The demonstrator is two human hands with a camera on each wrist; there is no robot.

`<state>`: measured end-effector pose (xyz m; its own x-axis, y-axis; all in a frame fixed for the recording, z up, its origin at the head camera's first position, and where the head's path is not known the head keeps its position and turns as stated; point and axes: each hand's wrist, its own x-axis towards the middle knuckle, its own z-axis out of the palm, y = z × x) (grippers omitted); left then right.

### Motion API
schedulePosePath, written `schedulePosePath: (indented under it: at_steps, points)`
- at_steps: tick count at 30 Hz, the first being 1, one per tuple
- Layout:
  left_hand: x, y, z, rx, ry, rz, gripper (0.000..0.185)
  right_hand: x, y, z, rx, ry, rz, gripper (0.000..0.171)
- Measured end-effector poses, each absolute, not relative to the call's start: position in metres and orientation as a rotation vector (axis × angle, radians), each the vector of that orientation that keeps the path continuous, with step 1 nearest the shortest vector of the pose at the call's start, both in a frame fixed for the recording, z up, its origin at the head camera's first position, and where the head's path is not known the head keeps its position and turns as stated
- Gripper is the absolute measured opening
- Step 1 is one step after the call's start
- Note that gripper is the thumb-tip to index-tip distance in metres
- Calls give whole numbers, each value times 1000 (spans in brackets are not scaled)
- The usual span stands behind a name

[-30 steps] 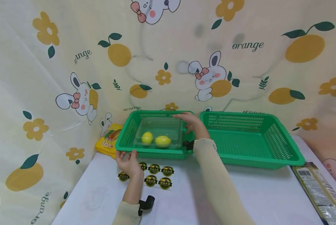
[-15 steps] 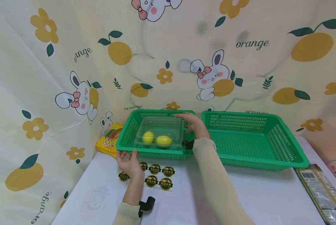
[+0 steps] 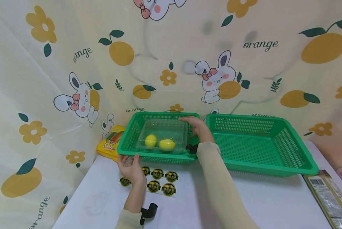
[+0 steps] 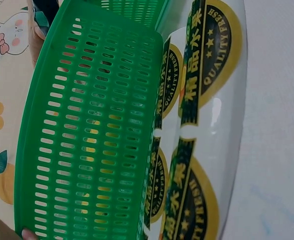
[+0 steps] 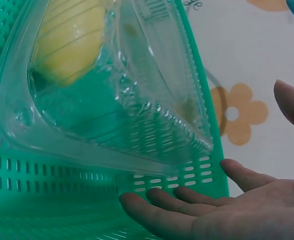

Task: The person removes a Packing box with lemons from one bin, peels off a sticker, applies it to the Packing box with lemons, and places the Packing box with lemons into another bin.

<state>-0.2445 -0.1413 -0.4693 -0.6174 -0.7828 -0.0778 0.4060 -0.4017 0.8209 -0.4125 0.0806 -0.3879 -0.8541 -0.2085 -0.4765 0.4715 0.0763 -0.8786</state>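
Observation:
A clear plastic clamshell box [image 3: 163, 133] with two lemons [image 3: 166, 144] inside lies in the left green basket [image 3: 159, 155]. My right hand [image 3: 197, 127] is open beside the box's right end, fingers straight, reaching along its top edge. In the right wrist view the fingers [image 5: 186, 205] lie against the basket wall [image 5: 62, 200] just under the box [image 5: 112, 100], not gripping it. My left hand [image 3: 131, 166] rests open at the basket's front rim, over a sheet of round stickers [image 3: 160, 178]. One fingertip [image 4: 28, 233] touches the basket's edge [image 4: 87, 125].
A second green basket [image 3: 288, 144] stands to the right with nothing in it. A yellow snack packet [image 3: 110, 143] lies left of the baskets. There is a black clip [image 3: 148, 211] near my left sleeve and a printed packet [image 3: 326, 195] at the table's right edge.
Both hands stay where they were. Only the head view has drifted slightly.

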Motion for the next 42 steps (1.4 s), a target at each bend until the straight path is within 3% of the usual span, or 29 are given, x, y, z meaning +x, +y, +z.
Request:
schedulePosePath:
  at_steps: [20, 34, 42]
  points:
    - [-241, -144, -471, 597, -1080, -2030, 75, -420, 76, -404, 241, 1875, -1831, 80]
    - [-244, -142, -472, 596, -1070, -2046, 75, -420, 73, -418, 220, 1810, -1821, 92]
    - [-246, -142, -473, 594, -1069, -2044, 76, -419, 74, -419, 88, 1941, -1663, 78]
